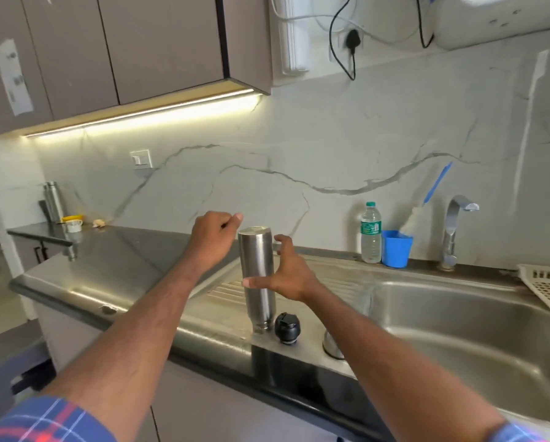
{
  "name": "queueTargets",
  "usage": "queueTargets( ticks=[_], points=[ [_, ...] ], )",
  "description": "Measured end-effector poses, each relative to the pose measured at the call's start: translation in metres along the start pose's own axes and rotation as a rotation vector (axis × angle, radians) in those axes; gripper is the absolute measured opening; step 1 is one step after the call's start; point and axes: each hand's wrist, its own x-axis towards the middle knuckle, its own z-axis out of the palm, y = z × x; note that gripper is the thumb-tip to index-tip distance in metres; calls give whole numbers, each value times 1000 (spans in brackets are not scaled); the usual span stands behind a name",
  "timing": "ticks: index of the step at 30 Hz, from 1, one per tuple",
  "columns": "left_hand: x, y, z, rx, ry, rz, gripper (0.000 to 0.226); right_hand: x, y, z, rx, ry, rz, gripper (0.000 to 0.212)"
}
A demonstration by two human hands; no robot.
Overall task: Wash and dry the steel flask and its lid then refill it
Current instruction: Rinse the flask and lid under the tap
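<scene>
The steel flask [256,275] stands upside down, mouth down, on the ribbed draining board [222,291] left of the sink. My right hand [288,275] holds it at mid height, thumb across the front and fingers behind its right side. My left hand [214,236] hovers beside the flask's upturned base with its fingers curled, and nothing shows in it. The black lid [287,327] sits on the board just right of the flask's mouth.
A small steel cap-like piece [332,344] lies at the sink basin's [464,333] near left corner. By the wall stand a water bottle [371,232], a blue cup [396,248] holding a brush [434,189], and the tap [454,228]. A plastic basket [549,283] sits at right, and another flask [53,200] at far left.
</scene>
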Motion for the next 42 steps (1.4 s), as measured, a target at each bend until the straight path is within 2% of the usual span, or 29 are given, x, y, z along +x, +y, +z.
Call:
queueTargets(
  ticks=[2, 6, 11, 14, 19, 23, 28, 32, 34, 35, 37, 38, 42],
  points=[
    [-9, -15, 1, -16, 2, -43, 56, 6, 3, 14, 7, 41, 31, 118],
    [-21, -33, 11, -37, -20, -98, 52, 18, 6, 29, 16, 81, 82, 78],
    [-20, -41, 39, -86, -42, -133, 54, 20, 18, 15, 113, 189, 59, 68],
    [-12, -39, 68, -151, -84, -127, 54, 15, 34, -23, 270, 290, 22, 67],
    [3, 10, 139, -362, -212, -151, 51, -18, 82, -112, 696, 277, 156, 59],
    [1, 76, 205, -596, -398, -239, 50, -62, 134, -163, 941, 370, 127, 32],
    [-15, 143, 268, -705, -857, -464, 58, -110, 182, -214, 1045, 355, 95, 63],
    [-23, 173, 304, -820, -1108, -545, 68, -129, 205, -235, 1048, 390, 78, 59],
    [-26, 186, 320, -801, -1164, -529, 67, -133, 215, -239, 1154, 384, 78, 57],
    [-28, 190, 326, -748, -1166, -494, 64, -131, 218, -239, 1185, 380, 84, 49],
    [-29, 191, 339, -633, -1151, -400, 49, -124, 222, -238, 1097, 419, 144, 31],
    [-28, 191, 345, -600, -1142, -367, 41, -119, 225, -239, 1009, 463, 199, 33],
    [-15, 188, 366, -446, -1073, -244, 27, -113, 242, -246, 877, 548, 425, 81]
  ],
)
